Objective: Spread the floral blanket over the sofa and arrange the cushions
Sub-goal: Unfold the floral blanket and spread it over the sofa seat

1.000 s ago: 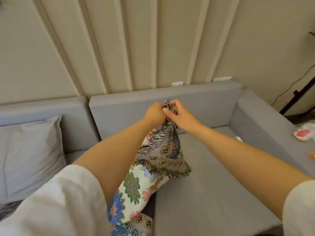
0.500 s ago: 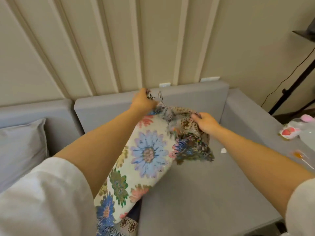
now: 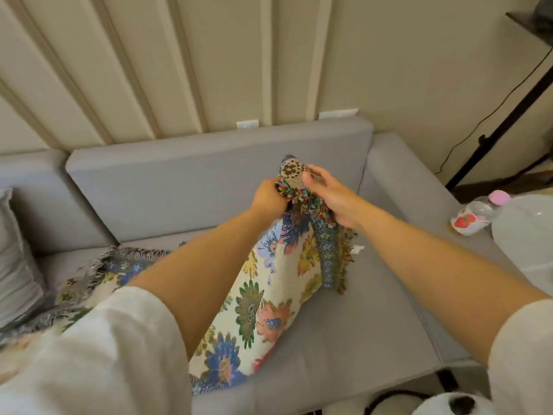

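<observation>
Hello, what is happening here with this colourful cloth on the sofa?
A person is holding a floral blanket over a grey sofa. Both the left hand and the right hand grip its bunched edge, raised above the seat. The blanket is not spread yet; part lies crumpled on the seat beside a grey cushion.

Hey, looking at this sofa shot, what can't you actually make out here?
- Floral blanket: its left part is hidden by the left forearm and white sleeve, head view.
- Grey cushion: cut off by the left edge.
- How the left hand and right hand grip the bunched edge: the fingers are buried in the fabric.
- Strawberry-print packet on the armrest: blurred, contents unreadable.
- Black-and-white plush: cut off by the bottom edge.
</observation>
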A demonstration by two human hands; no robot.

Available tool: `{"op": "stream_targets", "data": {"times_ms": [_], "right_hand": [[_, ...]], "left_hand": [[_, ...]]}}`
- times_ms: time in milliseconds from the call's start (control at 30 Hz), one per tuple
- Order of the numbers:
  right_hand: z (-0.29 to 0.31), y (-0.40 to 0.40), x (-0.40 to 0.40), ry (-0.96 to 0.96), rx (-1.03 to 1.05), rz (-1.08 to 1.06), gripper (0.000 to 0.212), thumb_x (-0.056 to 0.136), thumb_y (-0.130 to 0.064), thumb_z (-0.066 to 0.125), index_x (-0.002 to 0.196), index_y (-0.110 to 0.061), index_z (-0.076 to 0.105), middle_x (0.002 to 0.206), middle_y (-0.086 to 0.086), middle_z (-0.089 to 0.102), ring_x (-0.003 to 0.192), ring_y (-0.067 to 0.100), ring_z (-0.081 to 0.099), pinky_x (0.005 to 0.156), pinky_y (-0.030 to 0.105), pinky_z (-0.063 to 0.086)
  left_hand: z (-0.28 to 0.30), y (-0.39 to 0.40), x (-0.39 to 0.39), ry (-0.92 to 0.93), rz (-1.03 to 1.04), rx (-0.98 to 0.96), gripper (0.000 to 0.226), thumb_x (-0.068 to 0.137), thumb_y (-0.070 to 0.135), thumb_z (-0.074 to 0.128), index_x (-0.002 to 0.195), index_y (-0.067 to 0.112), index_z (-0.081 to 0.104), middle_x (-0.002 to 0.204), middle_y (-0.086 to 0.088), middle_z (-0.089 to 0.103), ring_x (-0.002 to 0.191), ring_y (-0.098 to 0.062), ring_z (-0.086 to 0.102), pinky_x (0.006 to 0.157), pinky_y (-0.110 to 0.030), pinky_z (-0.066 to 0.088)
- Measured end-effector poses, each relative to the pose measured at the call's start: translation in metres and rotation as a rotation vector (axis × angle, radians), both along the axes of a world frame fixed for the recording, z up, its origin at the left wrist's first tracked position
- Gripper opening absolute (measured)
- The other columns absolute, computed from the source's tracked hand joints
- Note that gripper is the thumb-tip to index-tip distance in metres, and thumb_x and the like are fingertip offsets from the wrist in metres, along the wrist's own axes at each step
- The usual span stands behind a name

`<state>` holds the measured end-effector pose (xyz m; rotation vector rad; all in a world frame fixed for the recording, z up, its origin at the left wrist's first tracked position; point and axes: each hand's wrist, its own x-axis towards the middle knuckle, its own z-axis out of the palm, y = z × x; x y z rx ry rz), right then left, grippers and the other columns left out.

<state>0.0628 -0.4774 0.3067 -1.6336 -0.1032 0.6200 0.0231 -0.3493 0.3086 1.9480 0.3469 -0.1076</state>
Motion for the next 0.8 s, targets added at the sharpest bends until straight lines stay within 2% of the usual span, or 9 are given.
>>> {"op": "stream_targets", "data": {"times_ms": [100, 233, 333, 433, 500, 567, 667, 733, 800], "right_hand": [[-0.041, -0.015, -0.007, -0.049, -0.291, 0.207, 0.081, 0.074, -0.033, 0.075, 0.142, -0.021, 0.032, 0.138, -0.001, 0.051, 0.126, 0.020, 0.049, 0.111, 0.040, 0.037], [-0.083, -0.027, -0.004, -0.114, -0.602, 0.167, 0.035, 0.092, -0.023, 0.058, 0.116, 0.002, 0.058, 0.117, 0.022, 0.063, 0.112, 0.031, 0.058, 0.095, 0.039, 0.043], [-0.094, -0.026, 0.007, -0.058, -0.645, 0.200, 0.035, 0.098, -0.029, 0.045, 0.106, 0.000, 0.062, 0.111, 0.025, 0.064, 0.108, 0.033, 0.059, 0.088, 0.037, 0.044], [-0.103, -0.036, 0.024, 0.099, -0.655, 0.174, 0.045, 0.098, -0.035, 0.042, 0.129, -0.004, 0.052, 0.133, 0.015, 0.055, 0.123, 0.031, 0.050, 0.100, 0.034, 0.039], [-0.117, -0.054, 0.041, 0.221, -0.641, 0.171, 0.051, 0.096, -0.040, 0.044, 0.136, -0.008, 0.045, 0.138, 0.009, 0.051, 0.127, 0.029, 0.046, 0.105, 0.035, 0.035], [-0.132, -0.079, 0.063, 0.308, -0.621, 0.127, 0.055, 0.092, -0.044, 0.049, 0.136, -0.011, 0.043, 0.140, 0.007, 0.049, 0.127, 0.028, 0.046, 0.111, 0.039, 0.034], [-0.151, -0.121, 0.107, 0.378, -0.586, 0.002, 0.058, 0.091, -0.044, 0.051, 0.137, -0.009, 0.042, 0.144, 0.006, 0.044, 0.132, 0.028, 0.042, 0.113, 0.039, 0.032], [-0.165, -0.147, 0.146, 0.392, -0.595, -0.122, 0.062, 0.093, -0.042, 0.049, 0.141, -0.004, 0.037, 0.148, 0.009, 0.039, 0.136, 0.028, 0.036, 0.111, 0.036, 0.030], [-0.178, -0.161, 0.182, 0.397, -0.538, -0.248, 0.065, 0.092, -0.044, 0.050, 0.142, -0.006, 0.036, 0.149, 0.010, 0.039, 0.135, 0.030, 0.038, 0.112, 0.039, 0.033]], "left_hand": [[-0.005, 0.005, 0.015, 0.065, 0.049, -0.113, 0.033, 0.095, 0.000, 0.039, 0.071, 0.015, 0.054, 0.073, -0.004, 0.058, 0.073, -0.022, 0.059, 0.068, -0.034, 0.053], [-0.017, 0.021, 0.041, 0.124, 0.136, -0.118, 0.036, 0.096, -0.001, 0.034, 0.067, 0.013, 0.048, 0.069, -0.005, 0.054, 0.068, -0.021, 0.055, 0.058, -0.030, 0.050], [-0.044, 0.034, 0.065, 0.155, 0.223, -0.057, 0.036, 0.093, -0.003, 0.039, 0.064, 0.016, 0.043, 0.072, -0.007, 0.051, 0.077, -0.024, 0.049, 0.070, -0.039, 0.047], [-0.075, 0.025, 0.091, 0.214, 0.253, -0.052, 0.014, 0.090, 0.005, 0.047, 0.094, -0.001, 0.059, 0.095, -0.018, 0.060, 0.085, -0.027, 0.054, 0.076, -0.041, 0.049], [-0.087, 0.005, 0.107, 0.253, 0.258, -0.018, 0.031, 0.090, 0.004, 0.047, 0.119, -0.005, 0.056, 0.112, -0.023, 0.062, 0.095, -0.032, 0.060, 0.091, -0.046, 0.051], [-0.097, -0.022, 0.130, 0.281, 0.248, 0.004, 0.032, 0.093, 0.001, 0.041, 0.121, -0.005, 0.055, 0.124, -0.026, 0.060, 0.114, -0.040, 0.058, 0.097, -0.052, 0.047], [-0.119, -0.065, 0.177, 0.272, 0.245, -0.022, 0.034, 0.093, -0.001, 0.038, 0.123, -0.007, 0.052, 0.128, -0.027, 0.056, 0.120, -0.040, 0.054, 0.098, -0.050, 0.046], [-0.136, -0.094, 0.214, 0.255, 0.229, -0.057, 0.036, 0.093, -0.001, 0.042, 0.128, -0.006, 0.050, 0.121, -0.024, 0.060, 0.101, -0.033, 0.061, 0.085, -0.039, 0.051], [-0.149, -0.112, 0.242, 0.211, 0.181, -0.104, 0.038, 0.096, 0.002, 0.042, 0.134, -0.001, 0.046, 0.101, -0.011, 0.062, 0.070, -0.019, 0.053, 0.061, -0.024, 0.045]]}}
